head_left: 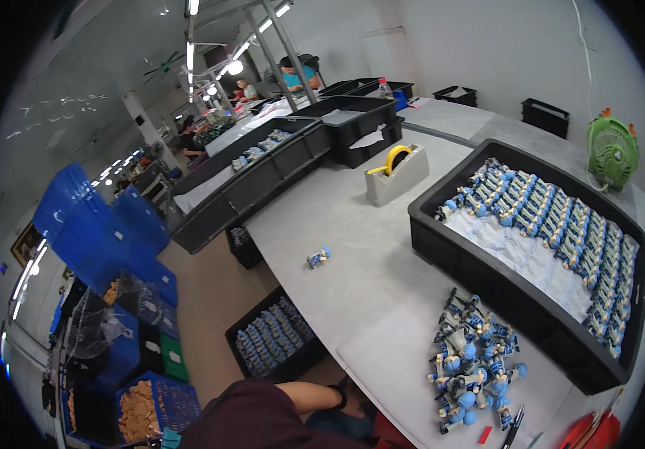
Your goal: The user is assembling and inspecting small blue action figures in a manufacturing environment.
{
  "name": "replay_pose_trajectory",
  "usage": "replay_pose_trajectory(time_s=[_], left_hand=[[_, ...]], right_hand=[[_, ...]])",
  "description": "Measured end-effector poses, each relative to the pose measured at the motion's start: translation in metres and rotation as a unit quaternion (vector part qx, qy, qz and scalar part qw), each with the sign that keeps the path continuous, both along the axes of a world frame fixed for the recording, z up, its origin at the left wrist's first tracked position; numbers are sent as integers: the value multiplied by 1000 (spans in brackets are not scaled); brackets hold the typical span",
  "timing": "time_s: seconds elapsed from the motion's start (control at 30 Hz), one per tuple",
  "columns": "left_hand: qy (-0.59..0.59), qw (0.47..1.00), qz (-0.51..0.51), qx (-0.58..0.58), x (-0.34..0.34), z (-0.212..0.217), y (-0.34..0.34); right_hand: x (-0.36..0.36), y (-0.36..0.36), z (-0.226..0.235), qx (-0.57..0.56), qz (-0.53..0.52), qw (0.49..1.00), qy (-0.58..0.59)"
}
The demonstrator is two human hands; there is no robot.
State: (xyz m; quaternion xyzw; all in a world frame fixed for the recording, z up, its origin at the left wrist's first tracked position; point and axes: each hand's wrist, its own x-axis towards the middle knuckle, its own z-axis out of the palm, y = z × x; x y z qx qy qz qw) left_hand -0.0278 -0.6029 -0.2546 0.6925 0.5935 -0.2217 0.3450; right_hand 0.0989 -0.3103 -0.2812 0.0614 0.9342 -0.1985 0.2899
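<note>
My left arm, in a maroon sleeve with a dark band at the wrist, reaches down beside the table's edge. My left hand [355, 405] rests low near my lap; its fingers are mostly hidden, so what it holds, if anything, does not show. My right hand is out of the picture. A heap of small figurines [463, 367] with light-blue heads lies on the grey table [367, 292]. One lone figurine [318, 257] lies farther off, near the table's left edge. On the right, a black tray [513, 322] holds slanting rows of similar figurines over white paper.
Behind stand a tape dispenser [399, 178], more black trays [255, 172] and a green fan [613, 152]. A pen [513, 427] lies by the heap. On the floor at left are a crate of figurines [274, 337] and blue bins [90, 232]. People work farther back.
</note>
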Motion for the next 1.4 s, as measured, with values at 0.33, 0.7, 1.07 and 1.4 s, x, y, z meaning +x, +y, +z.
replay_pose_trajectory(time_s=[0.33,0.7,1.07,1.4], left_hand=[[-18,999,28,-12,-15,11,4],[-109,986,-29,122,-2,8,-22],[-557,780,-39,284,99,194,-12],[-429,796,-123,410,138,190,58]], right_hand=[[162,-249,-58,-137,-290,939,-120],[243,-369,20,12,-518,853,-52],[202,-341,199,-42,-555,636,534],[223,-206,297,214,-542,775,243]])
